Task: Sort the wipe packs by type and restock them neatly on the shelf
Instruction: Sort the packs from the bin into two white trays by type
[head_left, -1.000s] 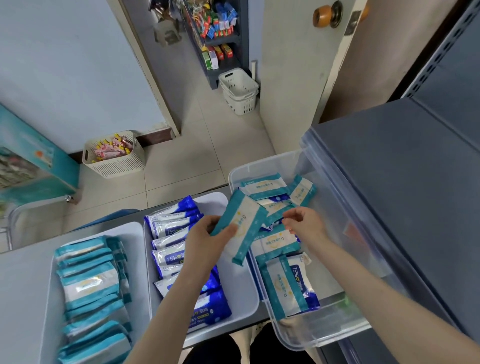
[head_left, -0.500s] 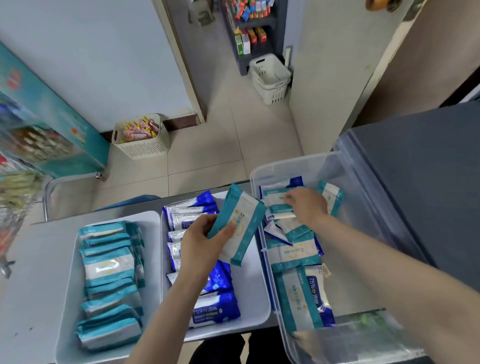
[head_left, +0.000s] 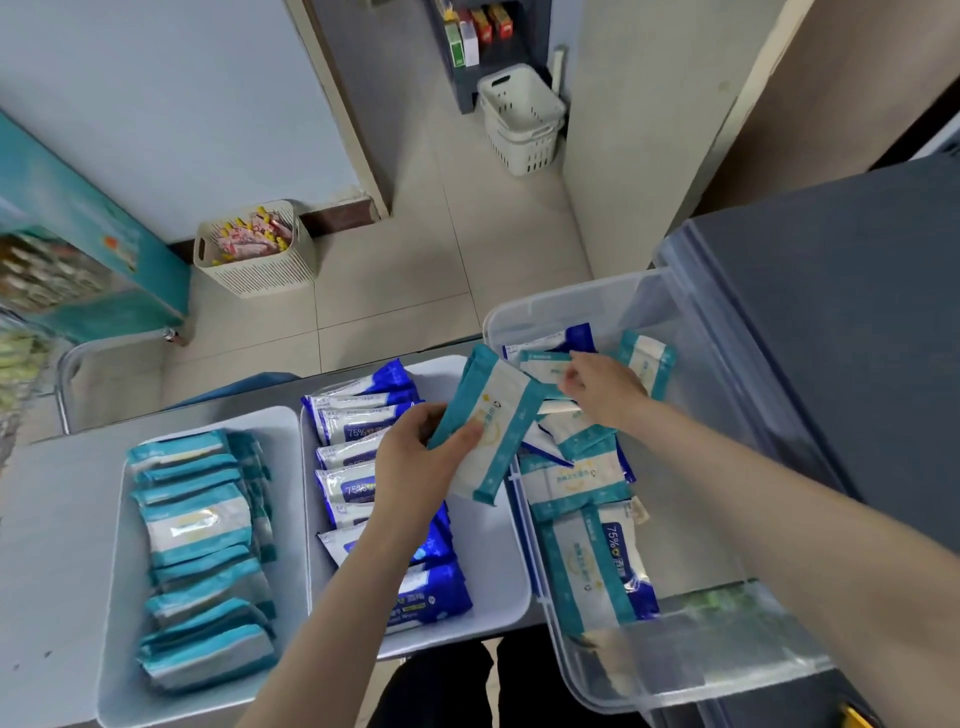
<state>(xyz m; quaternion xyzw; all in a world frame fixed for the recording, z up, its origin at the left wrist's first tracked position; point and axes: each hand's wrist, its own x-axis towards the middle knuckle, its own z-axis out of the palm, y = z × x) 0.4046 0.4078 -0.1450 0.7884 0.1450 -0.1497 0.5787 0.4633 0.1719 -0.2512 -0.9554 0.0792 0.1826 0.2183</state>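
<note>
My left hand (head_left: 415, 462) grips a teal-and-white wipe pack (head_left: 488, 423) above the gap between the middle tray and the clear bin. My right hand (head_left: 602, 387) reaches into the clear plastic bin (head_left: 691, 670) and pinches another teal pack (head_left: 543, 364) at its far end. Mixed teal and blue packs lie loose in that bin. The left white tray (head_left: 111, 597) holds a row of teal packs (head_left: 200, 525). The middle white tray (head_left: 496, 561) holds blue 75% alcohol packs (head_left: 348, 488), partly hidden by my left forearm.
A grey shelf top (head_left: 841, 332) rises right of the bin. On the tiled floor stand a cream basket (head_left: 260, 275) of snacks and stacked white baskets (head_left: 522, 124). A teal display (head_left: 88, 244) stands at the far left.
My right hand moved from the bin's middle to its far end and took hold of a teal pack there. My left hand kept its pack, almost still. The view shifted downward.
</note>
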